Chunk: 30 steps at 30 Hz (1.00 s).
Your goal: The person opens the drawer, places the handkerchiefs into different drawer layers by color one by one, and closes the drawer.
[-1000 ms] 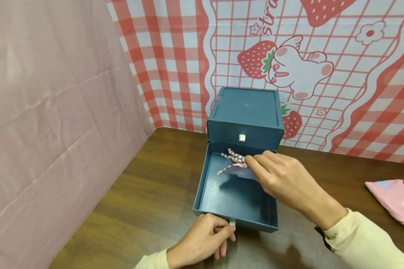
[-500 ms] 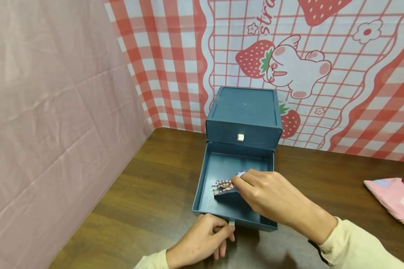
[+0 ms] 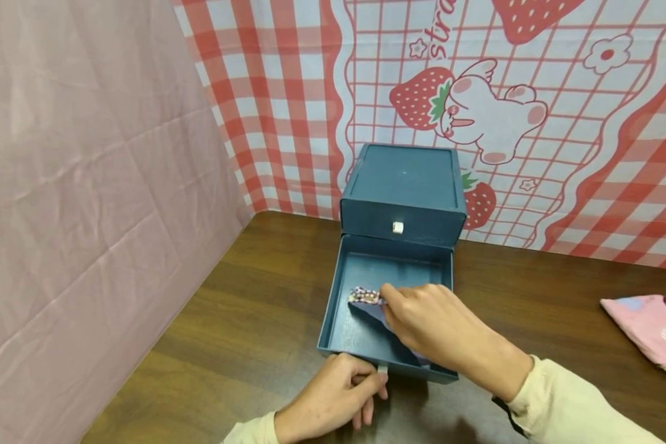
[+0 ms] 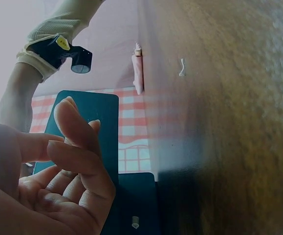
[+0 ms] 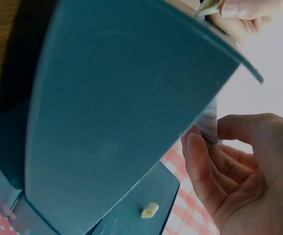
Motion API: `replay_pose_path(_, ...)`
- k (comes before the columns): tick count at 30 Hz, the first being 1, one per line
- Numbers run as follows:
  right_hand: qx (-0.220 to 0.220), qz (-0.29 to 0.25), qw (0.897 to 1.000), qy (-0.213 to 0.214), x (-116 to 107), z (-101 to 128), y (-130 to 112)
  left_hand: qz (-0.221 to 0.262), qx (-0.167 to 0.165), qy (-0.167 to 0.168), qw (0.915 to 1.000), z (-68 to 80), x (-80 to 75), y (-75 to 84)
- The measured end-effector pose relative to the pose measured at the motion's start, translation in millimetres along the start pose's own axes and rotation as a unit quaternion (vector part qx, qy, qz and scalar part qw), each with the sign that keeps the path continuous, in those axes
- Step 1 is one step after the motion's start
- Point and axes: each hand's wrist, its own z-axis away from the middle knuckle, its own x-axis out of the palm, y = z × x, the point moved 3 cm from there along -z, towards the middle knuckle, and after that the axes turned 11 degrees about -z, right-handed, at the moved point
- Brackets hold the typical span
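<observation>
On the brown wooden table (image 3: 244,320), a teal two-drawer box (image 3: 404,185) stands against the strawberry-print backdrop (image 3: 533,123). Its lower drawer (image 3: 338,308) is pulled fully out toward the person; the upper drawer, marked by a small white pull knob (image 3: 398,227), is closed.

Status of the work:

1. Opening of the lower drawer is complete. The left hand (image 3: 333,401) pinches the pale pull tab (image 3: 382,369) at the drawer front, fingers curled round it.
2. Placement of the small patterned fabric piece (image 3: 366,297) is in progress. The item lies low inside the drawer, near its middle, at or close to the drawer floor; contact with the floor cannot be confirmed. The right hand (image 3: 438,327) pinches the item between thumb and fingertips, as the right wrist view shows.
3. Remaining, by judgement: release of the item, withdrawal of the right hand from the drawer, and closing of the drawer by the tab.

A folded pink cloth (image 3: 649,330) lies well apart at the right edge of the table, untouched.
</observation>
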Motion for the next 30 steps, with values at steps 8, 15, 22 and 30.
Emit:
replay_pose_path(8, 0.027, -0.015, 0.997, -0.064, 16.9, -10.2, -1.9, 0.008, -0.008, -0.005, 0.9999, 0.2, -0.3, -0.5)
replay_pose_path(15, 0.039, -0.056, 0.990, -0.120, 23.3, -8.6, 0.8, -0.004, 0.004, -0.004, 1.0000, -0.9, 0.0, 0.0)
replay_pose_path(22, 0.054, -0.120, 0.981, -0.143, 20.0, -3.9, 4.4, -0.010, 0.011, 0.001, 0.9999, -0.5, 0.4, 0.3)
replay_pose_path(30, 0.036, -0.093, 0.987, -0.127, 23.7, -4.7, 6.6, -0.007, 0.011, 0.000, 0.9999, -0.7, 1.2, 0.8)
